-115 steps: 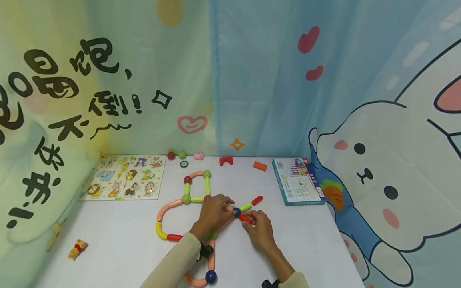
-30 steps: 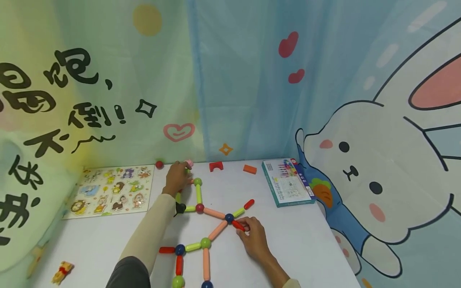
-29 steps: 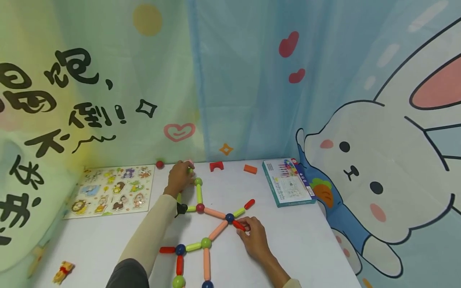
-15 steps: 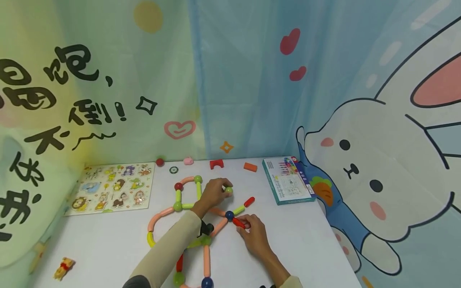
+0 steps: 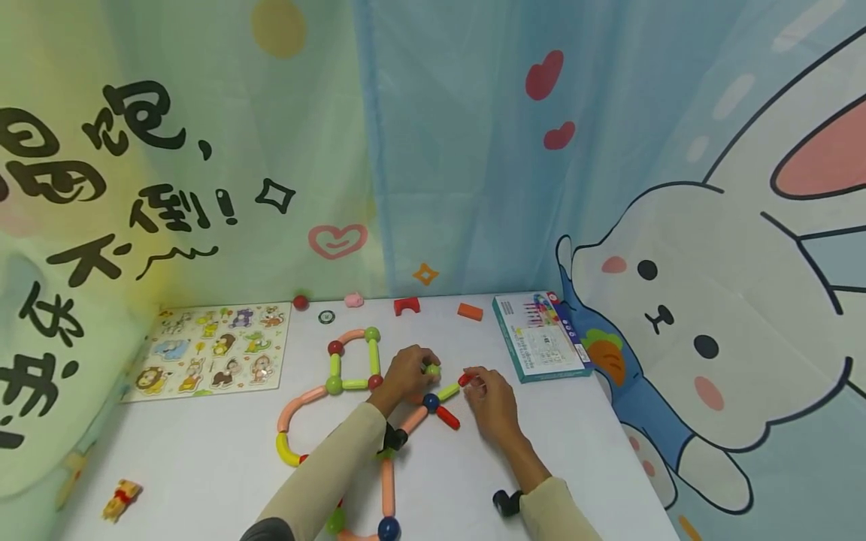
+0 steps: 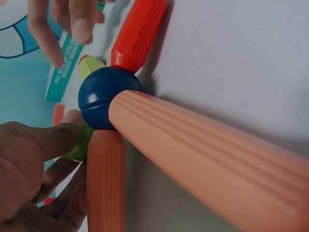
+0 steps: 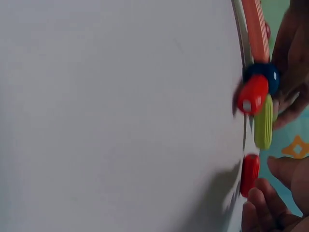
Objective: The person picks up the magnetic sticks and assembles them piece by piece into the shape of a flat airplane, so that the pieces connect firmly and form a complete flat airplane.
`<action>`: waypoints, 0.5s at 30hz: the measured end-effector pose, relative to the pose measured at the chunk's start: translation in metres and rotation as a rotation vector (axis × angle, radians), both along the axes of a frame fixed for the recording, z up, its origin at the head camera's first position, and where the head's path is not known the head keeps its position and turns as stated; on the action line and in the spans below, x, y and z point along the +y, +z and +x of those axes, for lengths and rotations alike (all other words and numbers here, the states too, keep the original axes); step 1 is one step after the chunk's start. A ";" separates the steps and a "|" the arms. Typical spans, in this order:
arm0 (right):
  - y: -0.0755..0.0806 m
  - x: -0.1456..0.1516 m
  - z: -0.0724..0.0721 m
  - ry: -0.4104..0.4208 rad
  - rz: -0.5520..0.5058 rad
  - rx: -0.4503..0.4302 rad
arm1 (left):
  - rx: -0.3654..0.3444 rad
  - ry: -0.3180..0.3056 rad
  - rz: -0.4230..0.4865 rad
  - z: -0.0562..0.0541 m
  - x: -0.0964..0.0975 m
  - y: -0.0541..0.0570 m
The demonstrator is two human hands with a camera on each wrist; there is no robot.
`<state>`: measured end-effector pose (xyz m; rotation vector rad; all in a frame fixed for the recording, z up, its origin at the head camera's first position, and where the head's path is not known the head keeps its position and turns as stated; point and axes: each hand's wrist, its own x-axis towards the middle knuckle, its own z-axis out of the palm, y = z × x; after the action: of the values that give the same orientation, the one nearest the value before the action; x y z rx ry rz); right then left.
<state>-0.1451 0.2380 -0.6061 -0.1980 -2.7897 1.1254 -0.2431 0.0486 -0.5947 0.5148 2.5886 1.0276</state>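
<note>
My left hand point(image 5: 404, 376) pinches a green ball point(image 5: 433, 370) between thumb and fingers, above the rods near the blue ball point(image 5: 431, 403). In the left wrist view that green ball point(image 6: 81, 144) is partly hidden behind an orange rod point(image 6: 106, 183). My right hand point(image 5: 492, 404) is at the short red rod point(image 5: 464, 379) beyond the yellow-green rod point(image 5: 449, 391); its fingers look loosely bent and apart in the right wrist view, beside the red rod point(image 7: 250, 175). Another red rod point(image 5: 448, 418) sticks out from the blue ball, untouched.
The linked rods and balls stretch left, with a peach curved rod point(image 5: 298, 404), and toward the near edge, with another blue ball point(image 5: 389, 528). Behind lie a picture board point(image 5: 210, 349), a red ball point(image 5: 301, 303), a red arch block point(image 5: 407, 305), an orange block point(image 5: 470, 311) and a box point(image 5: 541, 334).
My left hand took the green ball from the back of the table and brought it right, near the blue ball. My right hand left the lower red rod and moved up to the farther one.
</note>
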 end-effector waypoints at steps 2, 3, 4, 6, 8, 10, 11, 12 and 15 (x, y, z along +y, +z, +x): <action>0.000 0.005 -0.010 0.007 0.059 -0.020 | -0.015 0.004 0.006 0.000 0.000 -0.001; 0.000 0.007 -0.014 0.012 0.078 -0.035 | -0.019 0.003 0.009 0.000 0.001 -0.002; -0.001 0.008 -0.017 0.017 0.088 -0.046 | -0.024 0.000 0.012 0.001 0.001 -0.002; -0.005 0.010 -0.025 0.021 0.112 -0.058 | -0.028 -0.005 0.011 0.003 0.001 -0.002; -0.010 0.012 -0.032 0.013 0.123 -0.059 | -0.028 -0.011 0.006 0.004 0.001 -0.002; -0.016 0.013 -0.040 -0.001 0.131 -0.054 | -0.026 -0.015 0.009 0.006 0.001 -0.002; -0.018 0.014 -0.043 -0.009 0.135 -0.049 | -0.021 -0.018 0.012 0.006 0.001 -0.002; -0.019 0.014 -0.045 -0.018 0.132 -0.045 | -0.022 -0.017 0.018 0.006 0.001 -0.002; -0.019 0.012 -0.047 -0.038 0.117 -0.034 | -0.019 -0.011 0.053 0.008 0.000 -0.003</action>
<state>-0.1925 0.2501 -0.6246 -0.2594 -2.8578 0.9553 -0.2355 0.0483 -0.5973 0.5285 2.5450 1.0953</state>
